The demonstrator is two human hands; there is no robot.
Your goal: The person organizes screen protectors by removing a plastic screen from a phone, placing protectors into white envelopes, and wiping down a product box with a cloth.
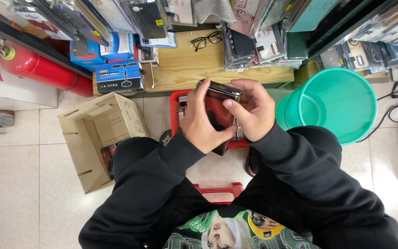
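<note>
Carton (98,138) left of basket (177,108) (bucket (342,103) right)

Both black-sleeved arms bend inward; left hand (202,123) and right hand (250,110) meet above the red basket (178,105), fingers (201,94) curled closed.

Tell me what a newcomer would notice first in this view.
Both hands, left hand and right hand, grip a dark red packaged item at centre, above a red basket. A teal bucket stands to the right, a red fire extinguisher lies upper left.
</note>
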